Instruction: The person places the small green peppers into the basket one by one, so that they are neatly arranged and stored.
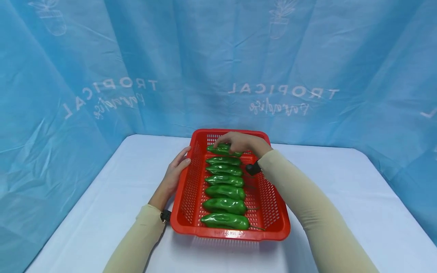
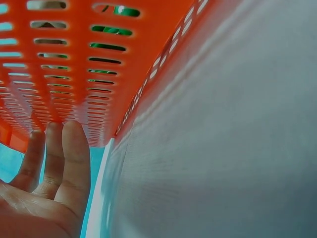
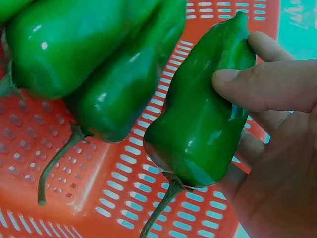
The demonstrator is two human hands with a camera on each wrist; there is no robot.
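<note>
A red perforated plastic basket point(image 1: 186, 229) stands on the table, with several glossy green peppers point(image 1: 225, 192) laid crosswise in a row inside. At the basket's far end my right hand point(image 1: 239, 141) holds one green pepper point(image 3: 198, 124), the thumb on its near face and the fingers behind it. Its stem points down in the right wrist view. On the basket's left side rests my left hand point(image 1: 172, 176). In the left wrist view its fingers point(image 2: 75, 148) are extended and touch the outer wall.
A white cloth point(image 1: 102, 204) covers the table around the basket. Behind it hangs a blue curtain point(image 1: 205, 57) with white lettering, which also runs along the left and right sides. Two more peppers point(image 3: 119, 94) lie close beside the held one.
</note>
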